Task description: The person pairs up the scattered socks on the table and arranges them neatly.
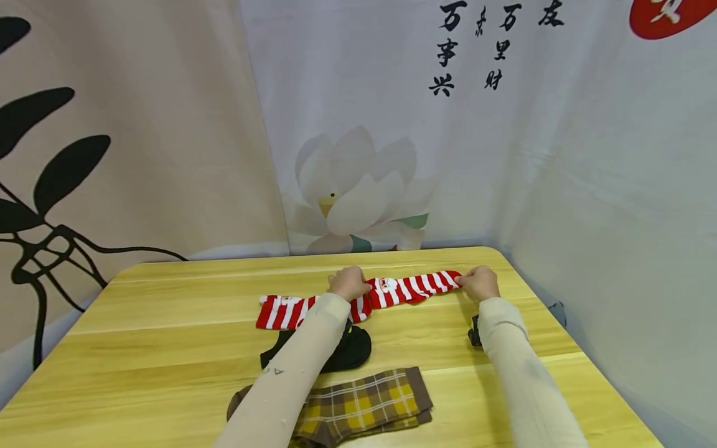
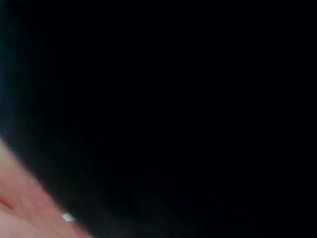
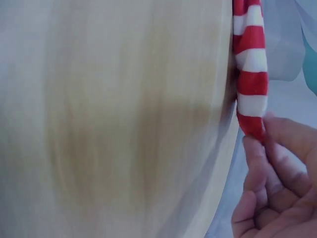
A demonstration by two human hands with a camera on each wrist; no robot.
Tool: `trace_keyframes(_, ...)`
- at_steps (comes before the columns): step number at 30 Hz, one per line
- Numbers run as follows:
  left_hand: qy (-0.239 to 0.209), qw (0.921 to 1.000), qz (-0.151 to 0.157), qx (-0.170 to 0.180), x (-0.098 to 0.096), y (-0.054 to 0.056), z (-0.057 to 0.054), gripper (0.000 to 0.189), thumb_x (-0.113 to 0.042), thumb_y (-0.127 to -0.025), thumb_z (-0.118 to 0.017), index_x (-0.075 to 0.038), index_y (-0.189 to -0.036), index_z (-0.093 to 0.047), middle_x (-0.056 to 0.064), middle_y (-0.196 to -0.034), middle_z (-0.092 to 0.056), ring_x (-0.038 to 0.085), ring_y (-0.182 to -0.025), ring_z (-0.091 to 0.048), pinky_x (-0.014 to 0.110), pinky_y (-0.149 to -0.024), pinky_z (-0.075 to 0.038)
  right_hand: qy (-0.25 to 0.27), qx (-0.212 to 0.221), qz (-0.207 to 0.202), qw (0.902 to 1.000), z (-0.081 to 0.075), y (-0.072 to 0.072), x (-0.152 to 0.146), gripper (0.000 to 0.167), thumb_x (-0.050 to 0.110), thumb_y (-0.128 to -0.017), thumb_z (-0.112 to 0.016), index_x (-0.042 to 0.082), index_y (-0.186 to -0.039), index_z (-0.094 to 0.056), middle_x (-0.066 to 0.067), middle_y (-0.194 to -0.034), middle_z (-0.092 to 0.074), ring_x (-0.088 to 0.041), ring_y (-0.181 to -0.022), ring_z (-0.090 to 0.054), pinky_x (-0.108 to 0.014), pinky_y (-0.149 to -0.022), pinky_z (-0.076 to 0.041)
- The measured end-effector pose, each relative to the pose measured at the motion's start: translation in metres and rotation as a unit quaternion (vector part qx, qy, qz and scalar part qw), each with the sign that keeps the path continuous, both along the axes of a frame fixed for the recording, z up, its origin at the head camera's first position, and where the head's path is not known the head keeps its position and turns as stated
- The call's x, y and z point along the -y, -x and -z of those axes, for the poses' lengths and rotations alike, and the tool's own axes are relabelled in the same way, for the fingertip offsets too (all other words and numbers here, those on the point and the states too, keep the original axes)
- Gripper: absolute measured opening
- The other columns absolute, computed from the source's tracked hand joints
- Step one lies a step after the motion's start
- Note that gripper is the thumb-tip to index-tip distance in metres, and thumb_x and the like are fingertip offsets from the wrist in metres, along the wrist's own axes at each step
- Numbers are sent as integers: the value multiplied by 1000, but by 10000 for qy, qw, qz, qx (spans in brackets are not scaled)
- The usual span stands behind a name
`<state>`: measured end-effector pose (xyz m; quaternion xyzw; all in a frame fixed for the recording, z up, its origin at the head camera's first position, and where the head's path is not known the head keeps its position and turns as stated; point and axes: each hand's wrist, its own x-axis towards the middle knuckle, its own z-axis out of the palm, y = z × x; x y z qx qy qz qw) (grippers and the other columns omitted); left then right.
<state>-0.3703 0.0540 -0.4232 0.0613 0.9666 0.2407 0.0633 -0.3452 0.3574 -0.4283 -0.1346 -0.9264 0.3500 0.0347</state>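
A red-and-white striped sock (image 1: 414, 287) with a small face pattern stretches between both hands above the far part of the table. The right hand (image 1: 480, 283) pinches its right end; in the right wrist view, thumb and fingers (image 3: 285, 134) grip the striped tip. At the sock's other end, the left hand (image 1: 348, 283) holds it, its fingertips partly hidden. A second striped sock (image 1: 282, 311) lies at the left, partly under the left forearm. The left wrist view is almost wholly black, with a sliver of skin at the lower left.
Black socks (image 1: 353, 348) lie below the striped ones, partly covered by the left forearm. Nearer still are brown-and-yellow plaid socks (image 1: 364, 401). All rest on a wooden table (image 1: 168, 348), with a printed curtain (image 1: 358, 124) behind it.
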Motion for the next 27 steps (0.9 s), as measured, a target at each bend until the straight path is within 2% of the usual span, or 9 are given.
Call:
trace_keyframes(2, -26, 10000, -14, -72, 1, -3, 0, 23, -26, -87, -70, -12, -69, -64, 2, -69, -62, 23, -80, -56, 51, -96, -33, 80, 19, 136, 9999, -2, -3, 2, 23, 15, -89, -67, -3, -76, -65, -10, -65, -61, -19, -56, -51, -30, -53, -43)
trace_keyframes(4, -64, 9999, -19, -131, 1, -5, 1, 25, -26, -87, -71, -14, -68, -61, 0, -66, -59, 20, -77, -55, 50, -95, -33, 42, -1, 177, 9998, -4, -6, 4, 18, 12, -88, -68, -6, -89, -68, -18, -85, -68, -24, -69, -59, -32, -60, -48)
trace_keyframes(6, -131, 9997, -15, -205, 2, -6, 1, 25, -26, -87, -70, -15, -67, -60, -1, -64, -58, 19, -74, -54, 50, -95, -33, -30, -41, 186, 9998, -6, -8, 5, 20, 10, -88, -68, -7, -98, -68, -23, -99, -67, -29, -82, -62, -35, -66, -50)
trace_keyframes(8, -232, 9994, -8, -272, 2, -6, 1, 26, -26, -87, -70, -15, -66, -60, -1, -62, -58, 19, -72, -54, 50, -94, -32, -102, -64, 165, 9998, -8, -9, 5, 22, 10, -90, -65, -7, -102, -68, -25, -105, -66, -32, -88, -62, -36, -68, -50)
trace_keyframes(12, -487, 9982, 10, -358, 2, -6, 0, 26, -25, -87, -70, -15, -65, -61, -2, -61, -61, 18, -70, -55, 50, -91, -32, -141, -156, 118, 9997, -14, -10, 4, 21, 10, -92, -60, -6, -99, -70, -23, -102, -69, -31, -86, -62, -36, -68, -49)
trace_keyframes(18, -857, 9958, -24, -333, -1, -8, -4, 24, -24, -87, -70, -14, -68, -62, -2, -62, -60, 17, -73, -55, 48, -91, -31, -280, -319, 57, 9991, -26, -15, 1, 21, 12, -90, -60, -7, -93, -70, -22, -95, -69, -30, -82, -59, -36, -66, -47)
trace_keyframes(23, -1192, 9922, -38, -372, -4, -10, -8, 26, -23, -87, -70, -13, -65, -61, -1, -59, -57, 17, -69, -55, 49, -92, -30, -356, -487, 149, 9981, -30, -18, 0, 26, 15, -92, -58, -7, -99, -70, -24, -102, -68, -34, -90, -61, -40, -72, -48)
trace_keyframes(27, -1342, 9894, -39, -562, -5, -12, -12, 23, -21, -87, -70, -13, -68, -61, -1, -59, -58, 17, -68, -56, 50, -95, -30, -455, -606, 119, 9971, -30, -18, -3, 28, 17, -94, -57, -8, -100, -69, -25, -103, -67, -33, -87, -60, -39, -71, -46)
